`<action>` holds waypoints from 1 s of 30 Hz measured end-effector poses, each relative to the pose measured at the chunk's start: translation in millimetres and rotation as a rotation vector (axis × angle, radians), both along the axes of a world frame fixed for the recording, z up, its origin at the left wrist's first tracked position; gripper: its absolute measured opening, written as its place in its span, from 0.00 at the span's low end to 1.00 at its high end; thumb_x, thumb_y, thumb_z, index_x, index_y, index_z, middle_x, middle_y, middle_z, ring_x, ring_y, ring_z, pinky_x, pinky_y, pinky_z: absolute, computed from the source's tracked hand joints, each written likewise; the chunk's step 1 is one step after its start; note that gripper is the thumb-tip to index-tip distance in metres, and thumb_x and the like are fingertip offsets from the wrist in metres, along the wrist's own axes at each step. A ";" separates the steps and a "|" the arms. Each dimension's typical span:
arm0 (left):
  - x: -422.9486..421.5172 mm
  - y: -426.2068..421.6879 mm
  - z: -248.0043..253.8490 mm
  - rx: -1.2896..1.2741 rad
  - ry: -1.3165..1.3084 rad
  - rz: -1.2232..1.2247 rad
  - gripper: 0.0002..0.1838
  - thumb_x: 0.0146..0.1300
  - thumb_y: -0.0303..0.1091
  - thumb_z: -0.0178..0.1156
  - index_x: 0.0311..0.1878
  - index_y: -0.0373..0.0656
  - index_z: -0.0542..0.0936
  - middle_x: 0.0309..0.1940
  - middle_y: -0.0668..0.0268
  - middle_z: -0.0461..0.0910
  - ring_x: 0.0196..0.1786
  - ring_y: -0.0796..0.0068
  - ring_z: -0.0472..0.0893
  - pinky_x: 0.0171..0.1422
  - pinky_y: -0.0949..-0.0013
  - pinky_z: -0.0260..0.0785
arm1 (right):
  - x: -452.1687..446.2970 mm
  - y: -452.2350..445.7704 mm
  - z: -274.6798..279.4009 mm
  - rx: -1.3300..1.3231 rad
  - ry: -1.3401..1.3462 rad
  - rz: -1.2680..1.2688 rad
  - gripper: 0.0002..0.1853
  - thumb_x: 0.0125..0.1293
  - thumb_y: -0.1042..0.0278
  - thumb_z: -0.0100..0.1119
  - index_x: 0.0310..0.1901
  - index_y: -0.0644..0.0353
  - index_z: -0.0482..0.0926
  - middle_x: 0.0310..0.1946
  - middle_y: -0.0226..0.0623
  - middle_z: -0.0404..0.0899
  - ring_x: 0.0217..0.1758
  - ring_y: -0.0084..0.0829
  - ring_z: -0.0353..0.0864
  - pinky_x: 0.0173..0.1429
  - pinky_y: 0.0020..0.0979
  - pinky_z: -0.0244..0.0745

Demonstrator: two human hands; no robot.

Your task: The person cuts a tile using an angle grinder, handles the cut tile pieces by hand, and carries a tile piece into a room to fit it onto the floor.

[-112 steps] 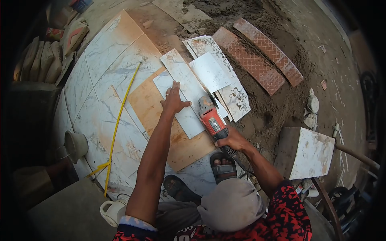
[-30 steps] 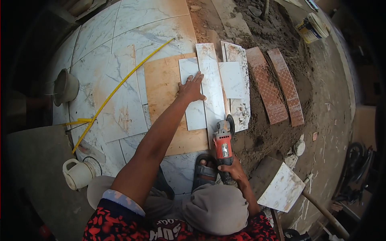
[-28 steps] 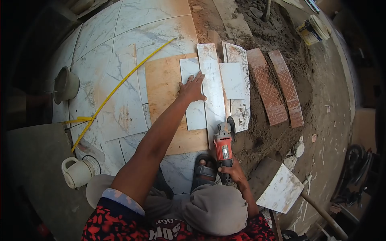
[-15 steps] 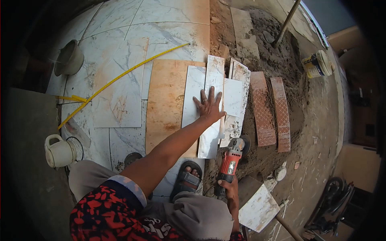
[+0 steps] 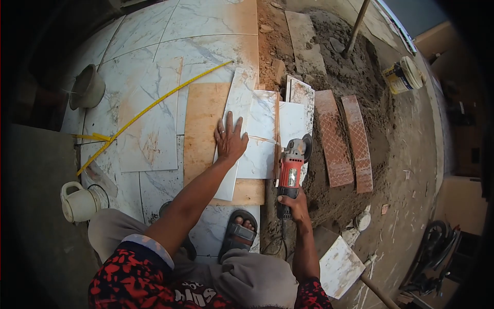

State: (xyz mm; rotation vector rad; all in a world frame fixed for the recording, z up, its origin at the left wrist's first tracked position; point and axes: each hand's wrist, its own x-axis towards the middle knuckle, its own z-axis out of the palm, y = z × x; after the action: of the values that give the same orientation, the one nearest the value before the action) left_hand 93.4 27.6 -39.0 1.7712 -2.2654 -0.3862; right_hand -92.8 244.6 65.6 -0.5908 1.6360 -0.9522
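My left hand (image 5: 231, 143) lies on a narrow white marble-patterned tile strip (image 5: 242, 95), its fingers apart. The strip sits at a slant over a wider white tile (image 5: 256, 159) and a tan wooden board (image 5: 203, 110). My right hand (image 5: 294, 205) is wrapped round the rear body of a red and black angle grinder (image 5: 290, 172). The grinder's dark disc (image 5: 307, 148) is at its far right, beside a small white tile piece (image 5: 292, 117). Whether the disc is spinning cannot be told.
A yellow measuring tape (image 5: 154, 105) runs across the floor tiles. Two reddish curved tiles (image 5: 332, 139) lie on dirt to the right. A grey bucket (image 5: 87, 87), a pale jug (image 5: 80, 201) and a paint tub (image 5: 403, 75) stand around. A loose tile (image 5: 340, 265) lies lower right.
My left hand and the tile strip have moved left, and the strip is more slanted, uncovering the wider tile. My right hand has moved the grinder forward, up in view.
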 end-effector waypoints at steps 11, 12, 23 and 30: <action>36.3 -2.2 23.2 0.231 -0.154 -0.164 0.44 0.60 0.63 0.61 0.78 0.69 0.57 0.81 0.52 0.33 0.75 0.19 0.38 0.74 0.27 0.39 | -3.9 -187.1 -51.2 -0.169 0.002 0.126 0.30 0.44 0.61 0.72 0.49 0.67 0.73 0.34 0.38 0.79 0.34 0.30 0.79 0.41 0.32 0.77; 37.7 -5.0 31.2 0.341 -0.219 -0.225 0.48 0.57 0.67 0.62 0.78 0.70 0.54 0.81 0.52 0.30 0.74 0.17 0.35 0.74 0.25 0.39 | -4.0 -198.3 -55.7 -0.173 -0.004 0.103 0.30 0.44 0.61 0.72 0.49 0.67 0.73 0.34 0.38 0.79 0.34 0.30 0.79 0.41 0.32 0.77; 34.4 -16.8 42.6 0.455 -0.276 -0.291 0.60 0.42 0.64 0.76 0.78 0.69 0.54 0.79 0.45 0.24 0.71 0.09 0.34 0.65 0.18 0.52 | -3.7 -231.2 -56.6 -0.133 0.048 0.092 0.29 0.40 0.56 0.73 0.43 0.68 0.79 0.34 0.46 0.82 0.36 0.37 0.82 0.43 0.34 0.76; 33.3 -16.9 43.6 0.470 -0.280 -0.288 0.60 0.42 0.63 0.76 0.78 0.68 0.54 0.79 0.45 0.23 0.71 0.09 0.34 0.65 0.18 0.52 | -6.1 -231.9 -61.8 -0.136 0.090 0.104 0.31 0.40 0.56 0.72 0.45 0.68 0.80 0.36 0.47 0.83 0.38 0.39 0.83 0.47 0.34 0.76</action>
State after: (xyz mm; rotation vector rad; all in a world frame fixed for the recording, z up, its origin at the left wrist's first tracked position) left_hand 126.7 10.7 4.5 1.7901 -2.8239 -0.8326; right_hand -98.9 12.7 3.8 -0.8136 1.6114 -0.9770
